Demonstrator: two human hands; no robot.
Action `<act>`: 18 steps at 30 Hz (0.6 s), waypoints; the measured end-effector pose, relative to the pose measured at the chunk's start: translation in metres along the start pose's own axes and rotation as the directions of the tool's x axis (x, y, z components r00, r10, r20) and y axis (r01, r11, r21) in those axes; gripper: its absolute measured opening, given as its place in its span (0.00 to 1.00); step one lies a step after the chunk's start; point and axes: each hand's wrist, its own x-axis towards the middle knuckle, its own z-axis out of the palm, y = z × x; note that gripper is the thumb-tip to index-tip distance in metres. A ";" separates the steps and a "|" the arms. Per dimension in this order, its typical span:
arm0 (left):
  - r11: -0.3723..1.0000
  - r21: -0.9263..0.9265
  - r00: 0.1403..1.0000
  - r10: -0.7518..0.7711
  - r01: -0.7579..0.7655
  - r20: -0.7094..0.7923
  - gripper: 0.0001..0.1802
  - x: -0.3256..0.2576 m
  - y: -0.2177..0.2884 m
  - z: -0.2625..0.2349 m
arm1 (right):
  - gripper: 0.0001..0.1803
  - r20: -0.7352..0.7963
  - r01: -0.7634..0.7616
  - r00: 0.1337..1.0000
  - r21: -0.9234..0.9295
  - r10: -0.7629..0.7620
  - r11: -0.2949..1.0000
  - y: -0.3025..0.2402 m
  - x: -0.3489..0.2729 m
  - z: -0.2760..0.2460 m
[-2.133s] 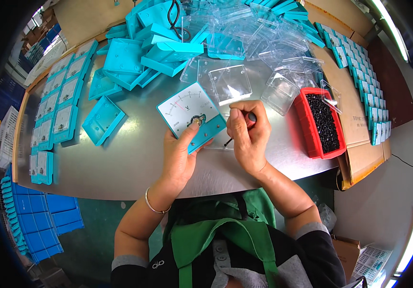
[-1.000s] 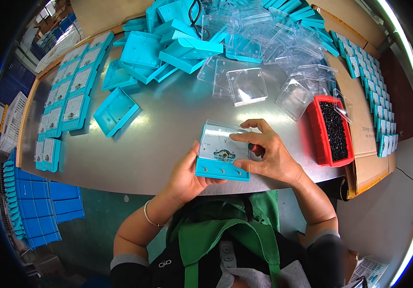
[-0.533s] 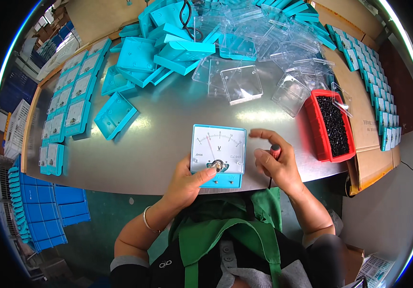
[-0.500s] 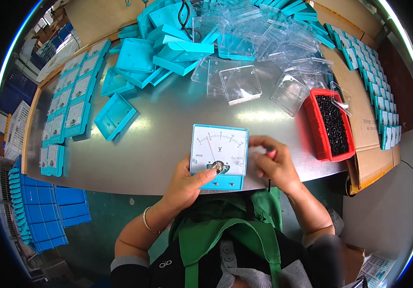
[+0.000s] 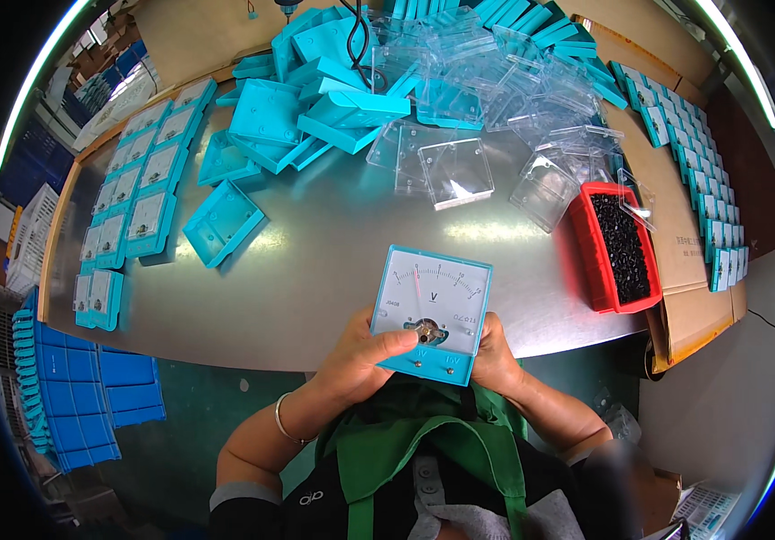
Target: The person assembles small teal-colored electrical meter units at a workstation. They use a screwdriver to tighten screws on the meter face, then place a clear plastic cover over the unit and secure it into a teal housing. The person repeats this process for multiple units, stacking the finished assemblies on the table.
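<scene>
I hold a square teal panel meter (image 5: 431, 310) with a white dial face and a red needle upright above the near table edge. My left hand (image 5: 362, 360) grips its lower left side, and the thumb rests on the small metal part at the dial's bottom centre. My right hand (image 5: 495, 358) supports the meter from behind at its lower right; only the fingers and back of the hand show.
The grey metal table (image 5: 315, 261) carries a red bin of small black parts (image 5: 620, 249) at the right, clear plastic covers (image 5: 456, 171) and teal housings (image 5: 315, 99) at the back, a loose teal housing (image 5: 223, 220), and rows of finished meters (image 5: 131, 207) at the left and right edges.
Two seconds ago the meter lay on the table with a tool at it. It was lifted, turned face up, and both hands now hold it closer to my body.
</scene>
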 end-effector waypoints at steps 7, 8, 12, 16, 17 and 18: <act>0.999 -0.049 1.000 0.004 -0.005 -0.021 0.26 -0.003 0.002 -0.009 | 0.09 -0.031 -0.086 0.996 0.015 0.086 0.996 0.000 0.004 0.010; 0.999 -0.051 1.000 0.011 -0.012 -0.023 0.26 -0.004 0.002 -0.010 | 0.09 -0.013 -0.056 0.998 -0.026 0.055 0.998 0.000 0.006 0.010; 0.999 -0.016 0.998 0.050 -0.051 -0.049 0.27 -0.010 0.006 -0.016 | 0.10 0.046 -0.229 0.973 0.023 0.228 0.973 -0.009 0.013 0.004; 0.983 0.129 0.991 0.134 -0.128 -0.032 0.28 -0.016 0.014 -0.027 | 0.15 0.191 -0.380 0.914 0.096 0.357 0.920 -0.043 0.029 -0.012; 0.950 0.266 0.982 0.183 -0.164 -0.049 0.31 -0.017 0.015 -0.032 | 0.16 0.203 -0.348 0.906 -0.145 0.372 0.926 -0.048 0.032 -0.009; 0.897 0.398 0.970 0.234 -0.192 -0.060 0.35 -0.016 0.015 -0.040 | 0.16 0.165 -0.210 0.954 -0.233 0.252 0.949 -0.048 0.038 -0.003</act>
